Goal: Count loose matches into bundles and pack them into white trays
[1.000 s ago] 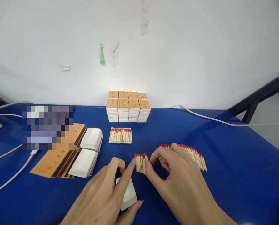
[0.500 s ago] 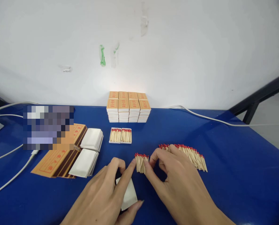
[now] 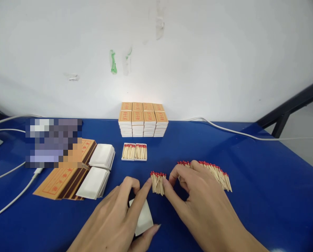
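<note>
A small bunch of red-tipped matches (image 3: 158,184) lies on the blue table between my two hands. My left hand (image 3: 119,213) grips a white matchbox tray (image 3: 144,218), tilted, between thumb and fingers. Its index fingertip touches the left side of the bunch. From the other side, the thumb of my right hand (image 3: 198,199) presses against the matches, with its index finger curled close by. Behind the right hand spreads a larger pile of matches (image 3: 222,176), partly covered by its fingers. Two filled matchbox trays (image 3: 134,159) sit side by side farther back.
Stacked matchboxes (image 3: 143,129) stand against the white wall (image 3: 211,63). On the left are stacks of white trays (image 3: 92,183) and flat orange matchbox sleeves (image 3: 55,183), beside a blurred-out object (image 3: 53,140). White cables (image 3: 13,206) cross the left side and the back right.
The view has shifted very slightly. Both hands keep nearly the same pose around the small bunch of matches, and the left still holds the tray.
</note>
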{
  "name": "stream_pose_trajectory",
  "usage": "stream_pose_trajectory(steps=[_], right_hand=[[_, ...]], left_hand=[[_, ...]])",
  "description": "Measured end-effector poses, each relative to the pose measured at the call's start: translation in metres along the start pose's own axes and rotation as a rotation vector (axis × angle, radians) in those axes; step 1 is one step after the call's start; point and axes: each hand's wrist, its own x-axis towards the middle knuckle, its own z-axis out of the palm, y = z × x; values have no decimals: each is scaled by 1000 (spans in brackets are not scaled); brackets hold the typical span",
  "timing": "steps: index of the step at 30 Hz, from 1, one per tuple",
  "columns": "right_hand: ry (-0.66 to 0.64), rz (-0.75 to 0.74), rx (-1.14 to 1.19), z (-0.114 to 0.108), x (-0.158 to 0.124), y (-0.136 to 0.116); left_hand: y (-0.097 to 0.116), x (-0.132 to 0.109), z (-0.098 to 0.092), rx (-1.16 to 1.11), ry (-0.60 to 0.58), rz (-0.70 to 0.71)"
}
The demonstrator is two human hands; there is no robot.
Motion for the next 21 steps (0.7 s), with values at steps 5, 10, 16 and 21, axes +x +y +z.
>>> stream_pose_trajectory(steps=[5,10,16,21], right_hand=[[-7,2,-22,-5,3,5],[-2,-9,10,-5,3,2],[-20,-37,61,1,-1,-1],[-26,-56,81,3,0,-1]], left_hand=[[0,0,0,-39,14,-18],[-1,1,0,-18,18,5],[0,2,2,-25,8,-3],[-3,2,2,-27,8,1]])
